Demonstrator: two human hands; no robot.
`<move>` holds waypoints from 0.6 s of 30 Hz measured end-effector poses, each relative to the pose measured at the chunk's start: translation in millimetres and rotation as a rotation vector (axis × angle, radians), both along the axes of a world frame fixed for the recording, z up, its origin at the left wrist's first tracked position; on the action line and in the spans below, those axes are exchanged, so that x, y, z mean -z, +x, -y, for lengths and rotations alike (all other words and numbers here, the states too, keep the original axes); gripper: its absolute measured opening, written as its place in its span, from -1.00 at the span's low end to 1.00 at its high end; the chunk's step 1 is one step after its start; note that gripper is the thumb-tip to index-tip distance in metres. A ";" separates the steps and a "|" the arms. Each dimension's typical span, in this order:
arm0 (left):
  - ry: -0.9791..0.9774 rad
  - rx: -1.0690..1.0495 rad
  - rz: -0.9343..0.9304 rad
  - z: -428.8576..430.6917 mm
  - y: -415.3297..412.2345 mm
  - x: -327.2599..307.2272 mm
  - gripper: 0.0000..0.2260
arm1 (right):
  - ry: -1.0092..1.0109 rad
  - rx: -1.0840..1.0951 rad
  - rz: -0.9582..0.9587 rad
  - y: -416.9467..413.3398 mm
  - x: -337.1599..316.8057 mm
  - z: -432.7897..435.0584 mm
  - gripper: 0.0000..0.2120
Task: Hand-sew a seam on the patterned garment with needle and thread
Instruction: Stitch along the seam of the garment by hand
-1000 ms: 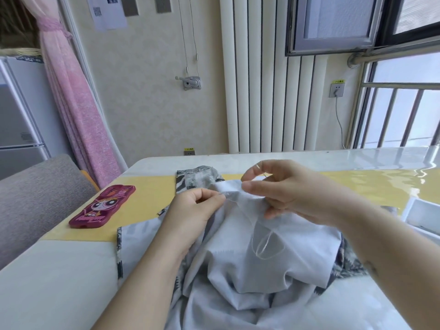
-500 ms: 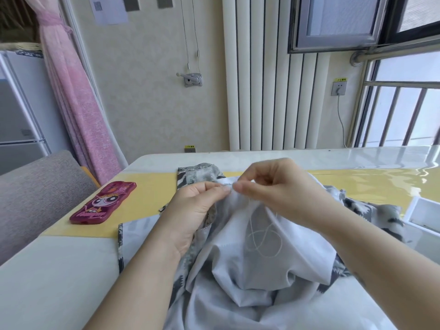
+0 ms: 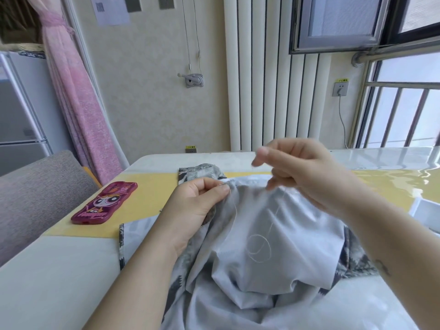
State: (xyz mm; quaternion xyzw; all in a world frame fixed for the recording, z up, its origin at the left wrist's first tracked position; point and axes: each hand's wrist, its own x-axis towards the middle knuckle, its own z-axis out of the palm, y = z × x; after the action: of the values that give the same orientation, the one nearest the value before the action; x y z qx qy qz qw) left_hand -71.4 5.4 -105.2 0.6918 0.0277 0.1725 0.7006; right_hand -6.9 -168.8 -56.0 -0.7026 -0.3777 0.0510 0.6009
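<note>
The garment (image 3: 273, 263) lies bunched on the table in front of me, pale grey inside out, with a grey-and-white pattern showing at its edges. My left hand (image 3: 192, 210) pinches the folded top edge of the fabric between thumb and forefinger. My right hand (image 3: 302, 172) is raised just above and to the right of that edge, blurred, fingers curled around the white thread (image 3: 259, 248). The thread runs down from that hand and loops loosely on the cloth. The needle itself is too small and blurred to make out.
A pink phone case (image 3: 104, 203) with a cartoon face lies on the yellow mat (image 3: 152, 189) at the left. A white box (image 3: 426, 210) sits at the right table edge. A grey sofa stands left; a radiator and window are behind the white table (image 3: 59, 270).
My right hand has lifted away from the fabric edge, up and to the right, drawing the thread with it. The loose loop on the cloth has shrunk. My left hand keeps its pinch.
</note>
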 end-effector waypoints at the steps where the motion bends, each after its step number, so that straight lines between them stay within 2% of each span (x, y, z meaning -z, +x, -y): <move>1: 0.014 0.014 0.030 -0.5 -0.9 -1.6 -0.98 | -0.047 0.127 0.125 4.2 -1.8 4.1 -0.78; 3: 0.045 0.056 0.082 -1.0 -3.1 -3.9 -0.96 | -0.187 0.241 0.298 11.5 -3.2 11.7 -0.82; 5: 0.070 0.106 0.109 -0.4 -4.6 -5.2 -0.93 | -0.310 0.172 0.318 14.3 -1.3 15.2 -0.79; 7: 0.070 0.154 0.111 0.4 -5.0 -5.2 -0.92 | -0.392 0.080 0.302 15.4 2.1 14.8 -0.68; 10: 0.086 0.201 0.106 -0.3 -5.4 -3.6 -0.94 | -0.439 -0.049 0.261 16.3 4.6 14.2 -0.61; 13: 0.086 0.218 0.120 -2.4 -5.9 -3.1 -0.94 | -0.426 -0.098 0.196 17.4 3.4 18.0 -0.66; 16: 0.212 0.129 0.133 0.0 -4.3 -3.2 -0.88 | -0.417 -0.069 0.185 18.2 -2.2 23.4 -0.74; 18: 0.315 0.054 0.128 2.3 -2.4 -3.1 -0.88 | -0.479 0.024 0.272 19.6 -3.8 25.3 -0.75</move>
State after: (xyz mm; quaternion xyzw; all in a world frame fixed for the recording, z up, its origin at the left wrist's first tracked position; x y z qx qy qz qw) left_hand -73.8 3.1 -102.2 0.7812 -0.0630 0.1994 0.5883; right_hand 12.7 -194.1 -52.2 -0.8294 -0.4237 0.0369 0.3621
